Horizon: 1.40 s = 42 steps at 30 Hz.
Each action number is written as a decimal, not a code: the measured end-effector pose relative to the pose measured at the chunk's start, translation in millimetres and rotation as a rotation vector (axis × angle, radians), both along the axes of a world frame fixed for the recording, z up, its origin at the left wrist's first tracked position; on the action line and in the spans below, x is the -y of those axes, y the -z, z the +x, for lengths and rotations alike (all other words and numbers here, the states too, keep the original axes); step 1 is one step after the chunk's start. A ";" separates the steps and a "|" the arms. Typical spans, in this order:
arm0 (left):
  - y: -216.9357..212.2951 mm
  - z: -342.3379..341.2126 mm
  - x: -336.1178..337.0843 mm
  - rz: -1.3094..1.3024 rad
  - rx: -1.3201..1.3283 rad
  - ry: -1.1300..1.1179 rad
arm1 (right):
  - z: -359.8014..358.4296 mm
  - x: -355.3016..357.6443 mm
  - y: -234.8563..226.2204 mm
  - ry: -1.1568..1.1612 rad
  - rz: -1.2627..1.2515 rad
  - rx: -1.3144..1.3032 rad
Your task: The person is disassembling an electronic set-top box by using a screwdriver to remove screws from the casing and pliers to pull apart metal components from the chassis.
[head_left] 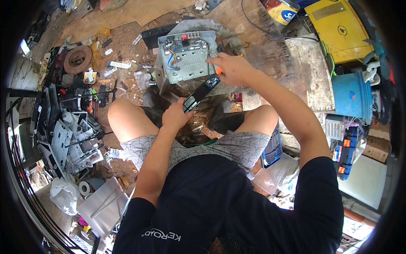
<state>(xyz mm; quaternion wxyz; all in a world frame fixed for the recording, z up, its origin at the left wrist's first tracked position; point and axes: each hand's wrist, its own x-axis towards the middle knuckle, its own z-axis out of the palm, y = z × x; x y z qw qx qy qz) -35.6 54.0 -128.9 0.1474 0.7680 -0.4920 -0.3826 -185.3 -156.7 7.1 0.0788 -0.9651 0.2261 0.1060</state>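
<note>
Black slim module (200, 95), head view: gripped at near end betw. thumb & fingers of L hand (174, 116), blue far end just below R hand (235, 70). Slants betw. the two, L hand lower-left, R hand upper-right, above gap betw. knees (123, 117). Gripping w/ R hand too: orange item (219, 70), mostly hidden, kind can't tell. Just beyond, partly under R hand: open grey metal case (189, 63) w/ circuit board (193, 44) along far side & coloured wires (172, 57) at left. Off R: blue bucket (344, 91), yellow box (334, 31). Off L: scrap heap (61, 142) w/ metal parts.
</note>
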 end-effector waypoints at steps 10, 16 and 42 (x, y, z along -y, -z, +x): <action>3.1 -0.4 -0.7 -0.017 -0.002 -0.019 | -6.6 -5.5 -6.9 0.038 -0.035 -0.044; -1.5 -0.8 -0.5 -0.016 0.011 -0.025 | -9.7 -6.7 -5.4 0.104 0.043 -0.036; -17.9 9.6 -4.4 -0.083 0.152 0.035 | -105.5 2.7 -21.8 0.573 0.152 0.325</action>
